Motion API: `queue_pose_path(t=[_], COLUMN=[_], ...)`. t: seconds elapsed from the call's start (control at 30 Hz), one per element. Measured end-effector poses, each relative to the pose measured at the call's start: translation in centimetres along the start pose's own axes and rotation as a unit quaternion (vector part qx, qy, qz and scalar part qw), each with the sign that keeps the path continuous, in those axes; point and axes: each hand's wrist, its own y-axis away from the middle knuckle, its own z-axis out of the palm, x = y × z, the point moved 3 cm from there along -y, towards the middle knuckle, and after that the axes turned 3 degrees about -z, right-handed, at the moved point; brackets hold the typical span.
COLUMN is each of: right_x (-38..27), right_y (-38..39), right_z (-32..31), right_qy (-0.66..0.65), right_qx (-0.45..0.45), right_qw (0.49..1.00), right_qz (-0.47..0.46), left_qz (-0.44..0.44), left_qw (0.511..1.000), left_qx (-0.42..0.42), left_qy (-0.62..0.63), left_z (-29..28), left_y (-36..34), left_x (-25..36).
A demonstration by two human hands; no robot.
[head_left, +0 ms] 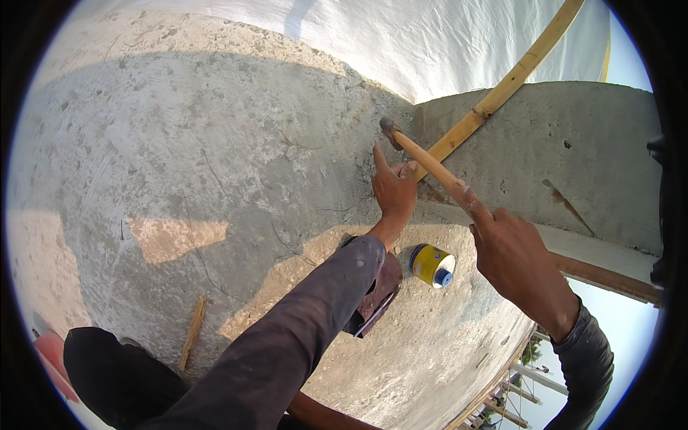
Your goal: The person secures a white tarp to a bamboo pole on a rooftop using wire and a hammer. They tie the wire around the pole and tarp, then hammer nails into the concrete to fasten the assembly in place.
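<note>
My right hand [512, 251] is wrapped round the wooden handle of a hammer [437, 170]. The dark metal head sits at the corner where the concrete floor meets a raised concrete wall. Just below that head is my left hand [394, 190], its index finger stretched out along the floor and its thumb held apart, close to the lower end of a wooden strip [494, 100]. The other left fingers are curled and partly hidden, so anything small under them cannot be seen. The strip leans up across the wall toward the upper right.
A yellow can [433, 266] with a blue cap lies right of my left forearm. Partly behind that forearm is a dark reddish-brown object [382, 290]. A wood piece [192, 333] lies on the rough concrete floor [143, 143]. White sheeting [430, 43] spans the far side; a drop shows lower right.
</note>
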Motion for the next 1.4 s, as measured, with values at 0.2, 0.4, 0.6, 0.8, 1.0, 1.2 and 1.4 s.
queue_pose_path(t=[0.2, 0.4, 0.6, 0.8, 1.0, 1.2, 1.4], right_x=[-0.7, -1.4, -1.2, -1.0, -1.9, -1.6, -0.9], right_y=[0.1, 0.6, -0.1, 0.4, 0.1, 0.1, 0.1], right_z=[-1.3, -1.7, -0.7, -0.3, -1.1, -1.1, 0.2], right_qy=[0.003, 0.003, 0.045, 0.034, -0.014, 0.025, 0.035], right_qx=[-0.004, 0.061, -0.020, -0.049, 0.050, 0.011, 0.006], right_qw=[1.000, 0.998, 0.999, 0.998, 0.999, 0.999, 0.999], right_qz=[-0.016, -0.011, 0.015, 0.029, 0.006, 0.034, -0.008], left_qz=[-0.035, -0.047, -0.036, -0.021, -0.033, -0.058, -0.007], left_qw=[0.998, 0.991, 0.990, 0.992, 0.991, 0.988, 0.986], left_qx=[-0.050, -0.098, -0.113, -0.112, -0.120, -0.138, -0.163], left_qy=[-0.021, 0.073, 0.072, 0.046, 0.052, 0.039, 0.033], left_z=[-0.3, -1.6, -2.1, -2.0, -2.2, -2.3, -2.6], left_y=[0.0, 1.2, 1.6, 1.6, 1.5, 1.3, 0.2], left_x=[0.3, -1.6, -3.0, -3.1, -3.2, -3.2, -3.8])
